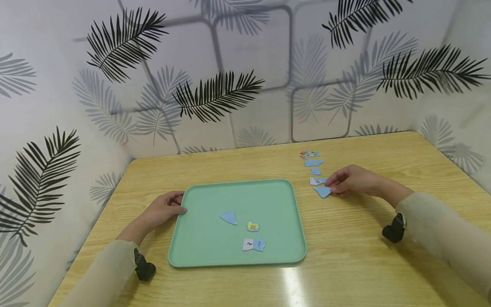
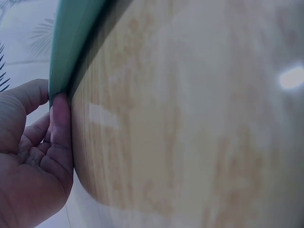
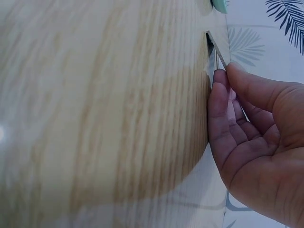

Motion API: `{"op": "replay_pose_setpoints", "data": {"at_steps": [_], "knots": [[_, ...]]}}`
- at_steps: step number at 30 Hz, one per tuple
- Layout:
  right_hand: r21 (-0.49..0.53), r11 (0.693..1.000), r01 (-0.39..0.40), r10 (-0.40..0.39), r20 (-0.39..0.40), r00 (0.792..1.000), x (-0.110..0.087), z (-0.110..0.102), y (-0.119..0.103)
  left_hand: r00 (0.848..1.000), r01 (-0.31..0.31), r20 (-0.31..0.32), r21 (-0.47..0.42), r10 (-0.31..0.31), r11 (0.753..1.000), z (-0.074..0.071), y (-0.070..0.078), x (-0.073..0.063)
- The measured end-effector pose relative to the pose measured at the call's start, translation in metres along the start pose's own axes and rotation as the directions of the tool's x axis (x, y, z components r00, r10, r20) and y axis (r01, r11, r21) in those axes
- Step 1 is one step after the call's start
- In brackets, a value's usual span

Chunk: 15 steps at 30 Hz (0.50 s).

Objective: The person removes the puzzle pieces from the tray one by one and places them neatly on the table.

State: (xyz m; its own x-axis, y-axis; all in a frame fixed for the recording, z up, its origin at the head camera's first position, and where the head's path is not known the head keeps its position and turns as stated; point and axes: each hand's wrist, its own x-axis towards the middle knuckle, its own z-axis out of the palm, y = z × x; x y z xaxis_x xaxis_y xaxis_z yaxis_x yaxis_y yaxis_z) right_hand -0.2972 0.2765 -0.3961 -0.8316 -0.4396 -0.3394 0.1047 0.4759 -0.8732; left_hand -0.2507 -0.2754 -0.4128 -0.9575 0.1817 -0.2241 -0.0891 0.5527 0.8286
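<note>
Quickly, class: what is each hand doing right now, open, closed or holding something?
Left hand: holding the green tray by its rim.
Right hand: pinching a blue piece.

Back wall (image 1: 255, 51): pale, off-white to grey, covered in a leaf print — black feathery fronds (image 1: 218, 101) over softer grey fronds (image 1: 101, 100).
Outlines (image 1: 290, 47): blurred dark grey lines with rounded corners, crossing the print like window panes.
Counter (image 1: 345, 251): light yellow-brown, wood-grained top, the grain running mostly side to side; its far edge lies along the back wall, and rounded corners show in both wrist views.
Left wall (image 1: 27, 113): same print, alongside the counter.
Right wall (image 1: 456, 30): pale, with faint grey leaves low down.
Light: a white glare streak (image 1: 292, 285) on the counter's near part — a bright spot (image 2: 292, 78) in the left wrist view.
</note>
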Motion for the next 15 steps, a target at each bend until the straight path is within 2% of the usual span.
{"op": "replay_pose_setpoints", "data": {"at_steps": [8, 15], "knots": [[-0.070, 0.997, 0.015, -0.017, -0.021, 1.000, -0.0003, -0.0008, 0.0000, 1.000, -0.022, 0.016, -0.028, 0.023, 0.999, 0.0000, -0.0006, 0.0005], [-0.078, 0.997, 0.018, -0.020, -0.020, 1.000, -0.0002, -0.0020, 0.0002, 1.000, -0.019, 0.014, -0.016, 0.019, 1.000, 0.0008, 0.0002, -0.0010]]}}
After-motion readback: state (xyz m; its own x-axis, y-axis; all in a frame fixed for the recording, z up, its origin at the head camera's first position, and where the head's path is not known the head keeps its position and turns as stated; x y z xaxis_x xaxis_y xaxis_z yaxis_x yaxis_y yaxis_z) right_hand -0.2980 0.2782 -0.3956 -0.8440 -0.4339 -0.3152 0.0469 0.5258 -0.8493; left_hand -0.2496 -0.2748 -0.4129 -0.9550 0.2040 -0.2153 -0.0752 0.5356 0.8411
